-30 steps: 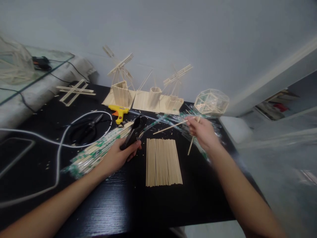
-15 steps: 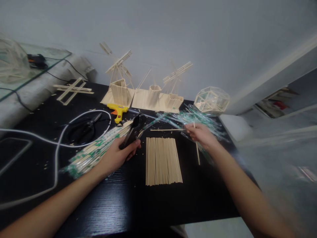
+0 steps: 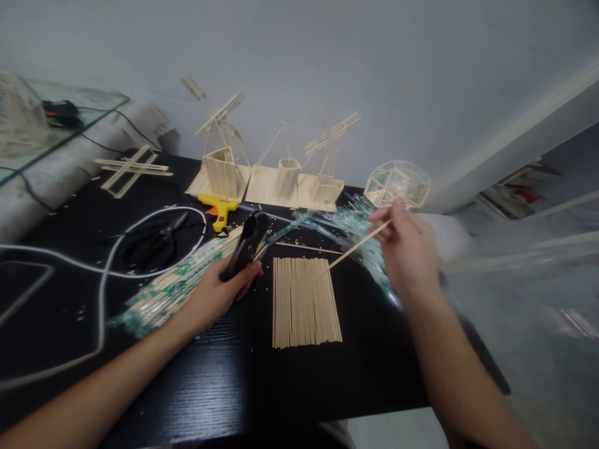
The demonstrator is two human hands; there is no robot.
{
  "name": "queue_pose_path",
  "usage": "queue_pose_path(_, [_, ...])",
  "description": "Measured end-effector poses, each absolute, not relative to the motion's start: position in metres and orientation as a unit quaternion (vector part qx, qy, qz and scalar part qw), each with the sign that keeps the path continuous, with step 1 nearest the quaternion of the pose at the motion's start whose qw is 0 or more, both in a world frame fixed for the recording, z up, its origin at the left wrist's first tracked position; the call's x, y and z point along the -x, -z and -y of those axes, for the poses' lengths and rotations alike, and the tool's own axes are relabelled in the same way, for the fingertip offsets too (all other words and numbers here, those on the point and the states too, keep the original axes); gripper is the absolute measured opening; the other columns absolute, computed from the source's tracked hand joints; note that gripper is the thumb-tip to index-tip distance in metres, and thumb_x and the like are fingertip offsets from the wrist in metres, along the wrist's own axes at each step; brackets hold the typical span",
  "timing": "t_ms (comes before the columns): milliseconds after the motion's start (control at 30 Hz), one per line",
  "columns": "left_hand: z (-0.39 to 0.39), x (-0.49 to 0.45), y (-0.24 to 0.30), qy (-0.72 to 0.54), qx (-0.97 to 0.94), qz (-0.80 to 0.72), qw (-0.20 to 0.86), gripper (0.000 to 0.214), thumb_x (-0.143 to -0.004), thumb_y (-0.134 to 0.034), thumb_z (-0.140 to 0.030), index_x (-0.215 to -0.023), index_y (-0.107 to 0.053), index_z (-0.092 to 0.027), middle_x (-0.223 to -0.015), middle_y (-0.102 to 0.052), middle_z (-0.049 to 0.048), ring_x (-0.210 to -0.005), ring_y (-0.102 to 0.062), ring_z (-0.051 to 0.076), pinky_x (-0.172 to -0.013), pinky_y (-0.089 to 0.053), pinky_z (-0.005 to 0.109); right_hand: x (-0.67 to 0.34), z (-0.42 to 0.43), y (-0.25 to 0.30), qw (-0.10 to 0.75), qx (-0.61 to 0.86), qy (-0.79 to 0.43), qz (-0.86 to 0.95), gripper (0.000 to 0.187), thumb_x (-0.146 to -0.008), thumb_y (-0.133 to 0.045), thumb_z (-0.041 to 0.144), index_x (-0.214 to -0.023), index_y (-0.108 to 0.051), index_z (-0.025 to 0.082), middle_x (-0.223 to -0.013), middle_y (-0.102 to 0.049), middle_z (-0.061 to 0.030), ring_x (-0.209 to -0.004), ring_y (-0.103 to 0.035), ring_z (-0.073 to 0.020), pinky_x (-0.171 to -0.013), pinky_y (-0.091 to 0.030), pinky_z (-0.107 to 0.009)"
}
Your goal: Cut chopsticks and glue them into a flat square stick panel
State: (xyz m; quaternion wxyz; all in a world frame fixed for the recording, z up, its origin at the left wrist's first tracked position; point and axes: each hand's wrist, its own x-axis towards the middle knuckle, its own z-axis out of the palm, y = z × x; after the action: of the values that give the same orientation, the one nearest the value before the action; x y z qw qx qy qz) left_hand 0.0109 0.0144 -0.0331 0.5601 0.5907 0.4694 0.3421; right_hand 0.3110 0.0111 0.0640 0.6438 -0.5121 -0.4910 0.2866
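My left hand [image 3: 222, 293] is closed around a black plier-like hand tool [image 3: 246, 244], which points up and away; its exact kind is unclear. My right hand [image 3: 409, 252] pinches one end of a thin wooden stick [image 3: 353, 250]. The stick slants down to the left, its far end over the upper right of a row of wooden sticks [image 3: 304, 305] lying side by side on the black table [image 3: 374, 374]. Another wooden stick [image 3: 309, 248] lies crosswise just beyond that row. By my left forearm is a bundle of sticks in green-printed clear wrapping [image 3: 173, 290].
Beyond are a yellow glue gun [image 3: 219, 209], black scissors [image 3: 159, 243], a white cable [image 3: 105, 299], stick models on wooden bases [image 3: 271, 187] and a crossed stick piece [image 3: 133, 170]. Crumpled clear wrappers [image 3: 360, 234] and a faceted stick frame [image 3: 397, 184] lie at right.
My right hand has moved right and turned; its stick now slants toward the row. The crosswise stick now lies apart from that hand. My left hand keeps the black tool almost in place.
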Motion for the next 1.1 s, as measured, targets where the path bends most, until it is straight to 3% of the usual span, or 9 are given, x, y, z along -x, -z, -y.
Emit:
queue_pose_path(133, [-0.014, -0.013, 0.034, -0.389, -0.535, -0.475, 0.58, 0.05, -0.088, -0.072, -0.064, -0.093, -0.074, -0.015, -0.061, -0.048, -0.0024, -0.055, -0.046, 0.012, -0.05, -0.034, 0.025, -0.281, -0.019, -0.054, 0.633, 0.471, -0.356, 0.502, 0.039, -0.096, -0.071, 0.056, -0.077, -0.078, 0.022, -0.064, -0.047, 0.0014, -0.061, -0.045, -0.0117, -0.063, -0.042, -0.029])
queue_pose_path(367, [-0.014, -0.016, 0.026, -0.432, -0.498, -0.478, 0.581, 0.046, -0.08, -0.08, -0.059, -0.081, -0.072, -0.014, -0.056, -0.047, -0.0024, -0.05, -0.043, 0.011, -0.046, -0.031, 0.024, -0.268, -0.028, -0.036, 0.6, 0.447, -0.428, 0.507, 0.035, -0.1, -0.068, 0.05, -0.08, -0.08, 0.024, -0.069, -0.056, 0.0002, -0.064, -0.052, -0.0108, -0.068, -0.047, -0.028])
queue_pose_path(667, [-0.017, -0.018, 0.025, -0.478, -0.441, -0.487, 0.583, 0.036, -0.078, -0.084, -0.049, -0.08, -0.068, -0.016, -0.055, -0.047, -0.0025, -0.049, -0.042, 0.011, -0.045, -0.034, 0.024, -0.278, -0.025, -0.044, 0.543, 0.467, -0.465, 0.52, 0.023, -0.091, -0.077, 0.044, -0.081, -0.083, 0.023, -0.083, -0.07, -0.003, -0.068, -0.059, -0.0111, -0.067, -0.052, -0.028])
queue_pose_path(833, [-0.02, -0.015, 0.023, -0.523, -0.406, -0.471, 0.582, 0.03, -0.079, -0.085, -0.04, -0.08, -0.064, -0.019, -0.058, -0.045, -0.0043, -0.05, -0.041, 0.011, -0.044, -0.035, 0.024, -0.3, -0.024, -0.06, 0.41, 0.504, -0.439, 0.621, 0.018, -0.089, -0.08, 0.04, -0.09, -0.083, 0.023, -0.086, -0.076, -0.0047, -0.076, -0.067, -0.0155, -0.073, -0.055, -0.031])
queue_pose_path(1000, [-0.02, -0.013, 0.023, -0.511, -0.434, -0.497, 0.551, 0.034, -0.079, -0.085, -0.046, -0.084, -0.066, -0.019, -0.058, -0.049, -0.0039, -0.051, -0.044, 0.012, -0.047, -0.037, 0.025, -0.298, -0.02, -0.064, 0.216, 0.543, -0.37, 0.722, 0.008, -0.089, -0.079, 0.029, -0.09, -0.081, 0.021, -0.084, -0.078, -0.0032, -0.077, -0.071, -0.0179, -0.071, -0.054, -0.032])
queue_pose_path(1100, [-0.014, -0.015, 0.021, -0.46, -0.495, -0.515, 0.527, 0.035, -0.081, -0.081, -0.05, -0.083, -0.066, -0.017, -0.057, -0.051, -0.003, -0.052, -0.045, 0.012, -0.049, -0.036, 0.025, -0.271, -0.011, -0.053, 0.208, 0.524, -0.352, 0.748, 0.005, -0.093, -0.074, 0.019, -0.092, -0.079, 0.02, -0.091, -0.08, -0.0027, -0.083, -0.073, -0.0166, -0.078, -0.053, -0.03])
